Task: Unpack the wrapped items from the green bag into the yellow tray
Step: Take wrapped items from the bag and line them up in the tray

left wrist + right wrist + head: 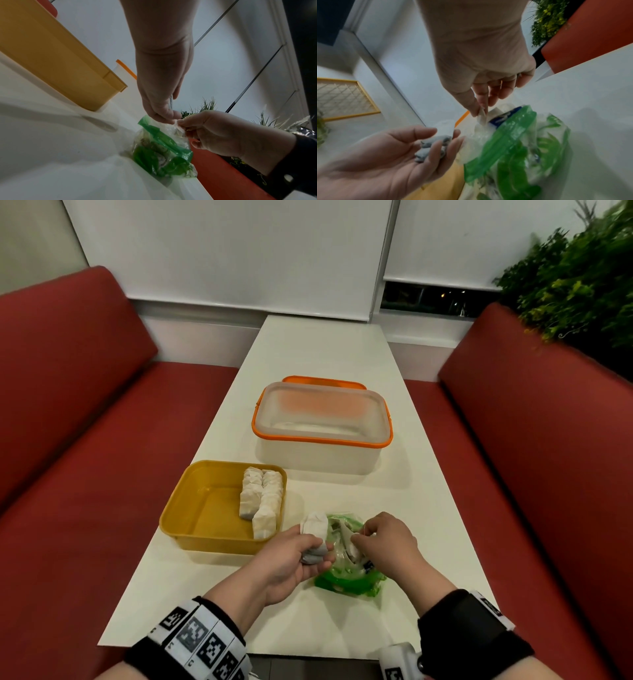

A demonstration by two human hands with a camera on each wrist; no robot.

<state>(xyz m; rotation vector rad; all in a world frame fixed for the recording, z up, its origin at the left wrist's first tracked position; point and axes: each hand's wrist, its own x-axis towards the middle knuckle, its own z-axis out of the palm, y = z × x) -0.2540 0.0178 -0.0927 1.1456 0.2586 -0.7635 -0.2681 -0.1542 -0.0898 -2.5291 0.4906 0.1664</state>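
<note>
Green crinkled plastic bag (pixel 346 573) lay on the white long table (pixel 308 354), near the front edge, just right of the yellow square plastic tray (pixel 191 508). Its mouth was open toward the tray, and white wrapped pieces showed inside it.

The left hand (pixel 291 559) was held palm up beside the bag mouth, and its fingers (pixel 435 152) were curled round a small stack of white paper-wrapped packets (pixel 313 537). In the right wrist view the ends of these packets looked grey and folded, and the thumb lay over them.

The right hand (pixel 383 542) was at the bag opening. Its thumb and first finger were pressed together on the corner of one more white wrapped packet (pixel 482 117), which was partly out of the bag. Its other fingers were bent loosely and held nothing.

Inside the tray, along the right wall, two rows of the same white wrapped packets (pixel 262 498) stood close together, touching each other. The left part of the tray floor was bare.

Behind the tray stood a clear rectangular plastic box with an orange rim (pixel 322 426), and an orange lid (pixel 323 381) lay just behind it. Red cushioned benches (pixel 68 422) were on both sides of the table, and green plants (pixel 575 278) were at the far right.
</note>
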